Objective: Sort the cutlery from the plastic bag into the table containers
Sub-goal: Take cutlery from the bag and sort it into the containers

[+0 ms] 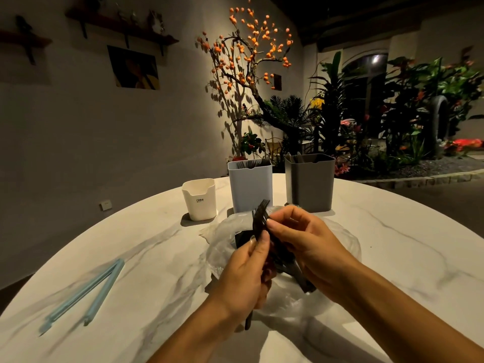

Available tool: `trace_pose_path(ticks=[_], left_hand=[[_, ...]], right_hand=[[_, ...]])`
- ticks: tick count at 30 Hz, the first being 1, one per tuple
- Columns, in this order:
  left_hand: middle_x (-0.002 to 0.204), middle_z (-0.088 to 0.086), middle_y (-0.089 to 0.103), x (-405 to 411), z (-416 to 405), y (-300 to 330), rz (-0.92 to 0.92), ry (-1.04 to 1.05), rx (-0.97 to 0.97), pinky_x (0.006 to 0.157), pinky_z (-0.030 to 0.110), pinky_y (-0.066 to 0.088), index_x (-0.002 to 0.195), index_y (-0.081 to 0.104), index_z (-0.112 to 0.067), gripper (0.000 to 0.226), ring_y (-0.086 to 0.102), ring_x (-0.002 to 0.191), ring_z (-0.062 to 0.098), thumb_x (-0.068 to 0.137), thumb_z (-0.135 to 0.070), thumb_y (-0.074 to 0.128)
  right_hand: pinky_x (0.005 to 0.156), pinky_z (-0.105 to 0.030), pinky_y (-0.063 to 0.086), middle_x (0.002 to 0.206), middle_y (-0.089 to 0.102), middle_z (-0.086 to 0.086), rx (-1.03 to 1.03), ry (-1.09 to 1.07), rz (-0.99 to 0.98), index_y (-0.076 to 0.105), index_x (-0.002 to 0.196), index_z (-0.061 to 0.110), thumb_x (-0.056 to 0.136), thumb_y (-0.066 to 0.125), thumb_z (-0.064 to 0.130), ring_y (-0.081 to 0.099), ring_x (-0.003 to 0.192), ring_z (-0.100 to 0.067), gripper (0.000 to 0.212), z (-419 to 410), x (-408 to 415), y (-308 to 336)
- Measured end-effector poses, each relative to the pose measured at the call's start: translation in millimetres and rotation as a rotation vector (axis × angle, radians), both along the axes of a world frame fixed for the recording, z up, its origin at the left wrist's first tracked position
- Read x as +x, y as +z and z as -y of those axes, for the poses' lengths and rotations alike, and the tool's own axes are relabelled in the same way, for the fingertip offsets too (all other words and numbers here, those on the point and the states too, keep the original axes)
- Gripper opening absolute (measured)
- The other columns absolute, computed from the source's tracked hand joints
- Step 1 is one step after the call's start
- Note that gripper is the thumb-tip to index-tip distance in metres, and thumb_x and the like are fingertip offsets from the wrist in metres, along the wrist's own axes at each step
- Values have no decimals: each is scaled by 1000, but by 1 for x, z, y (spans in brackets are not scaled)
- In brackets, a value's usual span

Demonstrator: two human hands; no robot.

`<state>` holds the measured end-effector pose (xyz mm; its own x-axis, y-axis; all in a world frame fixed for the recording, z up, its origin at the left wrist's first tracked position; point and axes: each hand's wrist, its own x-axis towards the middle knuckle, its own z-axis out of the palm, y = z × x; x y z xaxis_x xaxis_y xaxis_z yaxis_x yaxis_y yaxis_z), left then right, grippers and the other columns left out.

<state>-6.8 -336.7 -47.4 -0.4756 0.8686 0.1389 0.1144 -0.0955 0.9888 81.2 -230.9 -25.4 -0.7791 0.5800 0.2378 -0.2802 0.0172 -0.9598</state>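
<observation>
A bunch of black plastic forks [259, 216] stands tines-up above the clear plastic bag [340, 244] on the white marble table [157, 258]. My left hand [246, 271] grips the bunch by its handles. My right hand [301, 237] pinches the fork heads from the right. More black cutlery [301, 277] lies in the bag beneath my hands. Behind stand three containers: a small white one [199, 199], a tall light-grey one [250, 186] with dark cutlery tips showing, and a tall dark-grey one [309, 183] also holding pieces.
A light-blue bag clip [86, 292] lies open on the table's left side. The round table edge curves behind the containers. Beyond it are a wall, a tree with orange fruit [251, 48] and plants.
</observation>
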Motion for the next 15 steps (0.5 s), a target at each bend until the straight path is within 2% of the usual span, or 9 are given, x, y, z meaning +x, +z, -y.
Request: trace_pose_path(ticks=[1, 2, 3, 4, 5, 7, 10, 12, 15], left_hand=[[81, 7, 68, 0, 0, 0, -3, -6, -5, 88, 34, 52, 102, 60, -30, 37, 32, 88, 3, 87, -57, 38], [83, 3, 71, 0, 1, 1, -13, -6, -14, 83, 28, 55, 103, 60, -29, 41, 70, 83, 17, 84, -58, 38], [73, -1, 71, 0, 1, 3, -21, -13, -24, 66, 18, 57, 102, 61, -27, 44, 61, 51, 6, 82, -59, 38], [66, -6, 67, 1, 2, 5, -15, -26, -30, 52, 14, 47, 99, 60, -25, 45, 58, 46, 8, 80, -60, 39], [61, -6, 60, 2, 3, 7, 8, -38, -29, 46, 15, 39, 95, 59, -22, 47, 45, 41, 5, 80, -61, 39], [61, -1, 51, 2, 2, 8, 59, -53, -13, 45, 17, 35, 88, 57, -17, 48, 38, 43, 5, 80, -62, 40], [67, 2, 60, -2, 1, 5, 61, -10, -36, 61, 26, 48, 69, 63, -22, 54, 54, 59, 12, 79, -68, 36], [66, 3, 60, -2, 1, 7, 110, -23, -26, 63, 27, 49, 61, 63, -23, 56, 56, 60, 14, 78, -69, 37], [72, -3, 66, 0, 1, 14, 152, 5, -44, 63, 27, 52, 86, 65, -24, 54, 62, 70, 14, 75, -69, 37]], right_hand=[[69, -21, 55, 93, 73, -8, 1, 9, -4, 66, 98, 9, 90, 61, 19, 72, 87, -19, 14, 0, 0, 1], [69, -21, 55, 93, 73, -9, -13, 25, -14, 66, 97, 9, 89, 61, 21, 72, 87, -18, 15, 1, 1, 1], [70, -23, 55, 93, 73, -9, -37, 44, -26, 66, 97, 9, 88, 61, 23, 72, 88, -19, 17, 1, 1, 2], [72, -25, 55, 94, 73, -9, -57, 61, -32, 66, 96, 10, 87, 62, 25, 72, 90, -21, 19, 2, 1, 3], [74, -27, 55, 95, 72, -9, -66, 67, -29, 66, 96, 10, 86, 62, 27, 72, 92, -22, 20, 2, 1, 3], [75, -29, 56, 95, 72, -8, -30, 42, -20, 66, 98, 11, 86, 63, 29, 71, 94, -24, 21, 1, -1, 3], [76, -27, 57, 102, 71, -4, 79, -30, -36, 61, 113, 20, 87, 67, 19, 70, 98, -20, 27, -5, -1, 8], [80, -27, 57, 107, 71, 2, 204, -56, -36, 59, 119, 30, 88, 68, 16, 69, 103, -15, 35, -7, -2, 15], [81, -23, 57, 107, 70, 8, 417, -125, -9, 63, 111, 33, 89, 68, 15, 67, 102, -8, 29, -7, -4, 25]])
